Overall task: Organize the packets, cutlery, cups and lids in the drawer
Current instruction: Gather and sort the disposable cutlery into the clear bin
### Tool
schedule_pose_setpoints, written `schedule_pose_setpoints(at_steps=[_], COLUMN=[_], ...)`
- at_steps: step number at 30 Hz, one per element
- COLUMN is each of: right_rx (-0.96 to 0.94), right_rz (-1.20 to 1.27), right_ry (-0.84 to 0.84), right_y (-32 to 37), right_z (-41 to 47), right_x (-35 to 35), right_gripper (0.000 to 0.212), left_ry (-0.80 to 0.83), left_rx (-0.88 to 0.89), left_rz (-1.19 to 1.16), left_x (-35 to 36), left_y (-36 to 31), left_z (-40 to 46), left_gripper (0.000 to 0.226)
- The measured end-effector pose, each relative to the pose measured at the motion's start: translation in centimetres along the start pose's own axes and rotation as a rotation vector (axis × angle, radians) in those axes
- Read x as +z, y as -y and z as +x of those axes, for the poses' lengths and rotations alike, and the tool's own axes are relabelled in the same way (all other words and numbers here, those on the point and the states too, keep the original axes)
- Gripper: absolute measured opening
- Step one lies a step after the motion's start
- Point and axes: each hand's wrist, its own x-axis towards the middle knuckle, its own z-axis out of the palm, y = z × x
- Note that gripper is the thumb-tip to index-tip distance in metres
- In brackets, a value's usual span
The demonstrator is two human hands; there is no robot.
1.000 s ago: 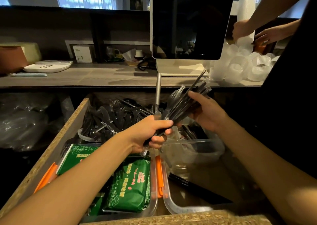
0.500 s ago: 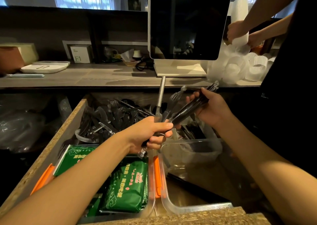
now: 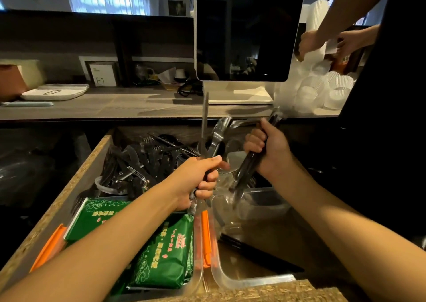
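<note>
The open drawer (image 3: 76,182) holds a heap of black plastic forks (image 3: 143,163) at the back left. Green packets (image 3: 166,253) lie in a clear box with orange clips (image 3: 206,239) at the front left. My left hand (image 3: 198,179) grips a metal utensil (image 3: 204,126) standing upright, with wrapped cutlery beside it. My right hand (image 3: 267,149) grips a bundle of black wrapped cutlery (image 3: 251,163), tilted steeply, its lower end over a clear tub (image 3: 265,200). A clear tray (image 3: 232,281) at the front right holds a black stick.
On the counter (image 3: 129,106) behind the drawer stand a dark screen (image 3: 246,32), white trays (image 3: 55,92) and piles of clear cups and lids (image 3: 311,92). Another person's hands (image 3: 311,41) handle a white cup stack at the upper right. Dark bags lie left of the drawer.
My right hand closed round the black bundle and pulled it apart from the left hand's items, tilting it steeper over the clear tub. The left hand has stayed in place.
</note>
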Motion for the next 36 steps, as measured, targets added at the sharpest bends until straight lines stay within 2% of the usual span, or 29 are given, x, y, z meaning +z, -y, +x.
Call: schedule_pose_setpoints(at_steps=[2, 5, 8, 10, 16, 20, 24, 28, 32, 36], right_rx=[0.061, 0.076, 0.051, 0.044, 0.043, 0.002, -0.15, -0.17, -0.152, -0.204], right_rz=[-0.144, -0.504, -0.724, -0.763, -0.414, -0.194, -0.101, -0.012, -0.013, -0.066], right_ry=[0.028, 0.012, -0.073, -0.082, -0.033, -0.082, -0.216, -0.275, -0.278, -0.322], right_y=[-0.4, -0.9, -1.2, -1.5, -2.3, -2.1, -1.3, -1.1, -1.4, -2.0], right_z=[-0.5, -1.0, -1.3, -1.4, -1.4, -0.9, -0.8, -0.6, -0.8, -1.1], right_x=[0.2, 0.5, 0.5, 0.5, 1.0, 0.6, 0.9, 0.7, 0.1, 0.1], right_gripper=[0.041, 0.032, 0.018, 0.011, 0.013, 0.021, 0.037, 0.044, 0.041, 0.037], left_ry=[-0.078, -0.139, -0.117, -0.075, -0.116, -0.141, -0.095, -0.048, 0.021, 0.031], left_rx=[0.062, 0.103, 0.05, 0.011, 0.111, 0.094, 0.09, 0.13, 0.11, 0.109], left_rz=[-0.042, -0.161, -0.236, -0.235, -0.137, -0.134, -0.043, 0.11, 0.313, 0.371], left_x=[0.1, 0.0, -0.5, -0.5, 0.6, 0.7, 1.0, 1.3, 1.5, 1.6], left_y=[0.3, 0.0, -0.4, -0.5, 0.4, 0.6, 0.7, 1.0, 1.1, 1.3], left_z=[0.4, 0.7, 0.5, 0.3, 0.4, 0.3, 0.1, 0.0, -0.3, -0.2], left_gripper=[0.023, 0.019, 0.028, 0.034, 0.019, 0.031, 0.034, 0.049, 0.029, 0.022])
